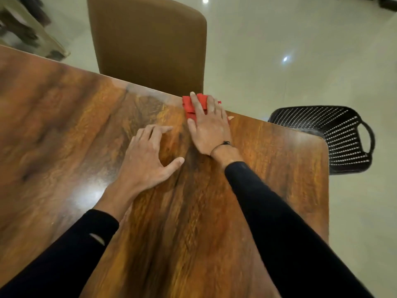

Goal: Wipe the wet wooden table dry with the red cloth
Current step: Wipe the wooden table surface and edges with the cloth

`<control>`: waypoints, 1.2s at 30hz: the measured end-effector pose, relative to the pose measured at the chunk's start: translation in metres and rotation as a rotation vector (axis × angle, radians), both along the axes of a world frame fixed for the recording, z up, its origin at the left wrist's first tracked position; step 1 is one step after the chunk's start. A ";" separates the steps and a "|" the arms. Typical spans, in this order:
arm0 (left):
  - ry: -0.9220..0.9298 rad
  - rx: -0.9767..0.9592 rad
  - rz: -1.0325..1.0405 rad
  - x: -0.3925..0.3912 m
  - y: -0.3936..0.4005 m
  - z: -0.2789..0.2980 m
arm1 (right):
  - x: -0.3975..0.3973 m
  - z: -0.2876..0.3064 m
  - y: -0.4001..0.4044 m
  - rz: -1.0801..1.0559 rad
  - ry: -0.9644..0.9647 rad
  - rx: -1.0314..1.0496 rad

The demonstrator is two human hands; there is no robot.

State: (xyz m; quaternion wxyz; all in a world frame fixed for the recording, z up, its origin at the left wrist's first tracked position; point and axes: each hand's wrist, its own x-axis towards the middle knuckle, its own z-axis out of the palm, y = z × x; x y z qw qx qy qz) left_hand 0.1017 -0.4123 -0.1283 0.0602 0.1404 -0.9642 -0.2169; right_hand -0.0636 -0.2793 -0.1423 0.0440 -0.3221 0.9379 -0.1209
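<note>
The right hand (207, 123) lies flat, fingers spread, pressing the folded red cloth (191, 106) at the far edge of the glossy brown wooden table (64, 130) — the left hand (146, 155) rests open beside it, gripping nothing.

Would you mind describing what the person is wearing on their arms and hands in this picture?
Both arms wear long, close-fitting black sleeves ending just short of the wrists. The left sleeve has a small slit-like hole on the forearm. The right sleeve looks intact. The right hand has a thin dark band at its wrist; the left hand is bare, with no gloves, rings or watch visible.
</note>
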 end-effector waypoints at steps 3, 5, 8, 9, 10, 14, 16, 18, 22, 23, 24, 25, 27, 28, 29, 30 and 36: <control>-0.016 0.003 -0.027 0.007 -0.009 -0.005 | -0.006 -0.002 0.029 -0.063 0.031 0.025; -0.006 0.042 -0.055 0.013 -0.015 -0.007 | 0.000 -0.004 0.033 -0.301 0.045 0.047; -0.016 0.136 -0.083 0.021 -0.025 -0.008 | 0.012 -0.001 -0.003 -0.628 0.021 0.067; -0.010 0.161 -0.087 0.022 -0.028 -0.007 | 0.013 0.000 -0.021 -0.682 0.000 0.061; 0.000 0.170 -0.083 0.024 -0.034 -0.006 | 0.014 0.001 -0.039 -0.698 -0.021 0.053; 0.020 0.112 0.042 0.037 -0.083 -0.004 | 0.023 0.004 -0.114 -0.483 -0.055 0.044; 0.010 0.047 0.144 0.044 -0.113 -0.003 | 0.033 0.005 -0.151 -0.319 -0.050 0.019; -0.011 -0.047 0.217 0.049 -0.137 -0.001 | 0.042 0.005 -0.176 -0.146 -0.037 0.004; -0.082 -0.148 0.183 0.053 -0.158 0.001 | 0.032 0.005 -0.157 0.170 -0.054 -0.029; -0.088 -0.160 0.173 0.055 -0.159 0.000 | 0.026 0.006 -0.144 0.244 -0.052 -0.028; -0.090 -0.160 0.178 0.056 -0.158 -0.001 | 0.021 0.006 -0.133 0.296 -0.042 -0.018; -0.090 -0.157 0.188 0.056 -0.157 -0.002 | 0.017 0.006 -0.125 0.313 -0.022 -0.007; -0.090 -0.165 0.212 0.056 -0.154 -0.003 | 0.015 0.002 -0.128 0.230 0.025 0.011; -0.088 -0.174 0.220 0.056 -0.151 -0.003 | 0.018 0.001 -0.138 0.134 0.039 0.013; -0.083 -0.179 0.226 0.056 -0.149 -0.003 | 0.023 0.000 -0.152 0.033 0.041 0.013; -0.077 -0.179 0.230 0.056 -0.147 -0.003 | 0.028 -0.001 -0.169 -0.035 0.033 0.012; -0.054 -0.157 0.200 0.059 -0.155 -0.007 | 0.033 0.008 -0.277 0.181 -0.052 0.036</control>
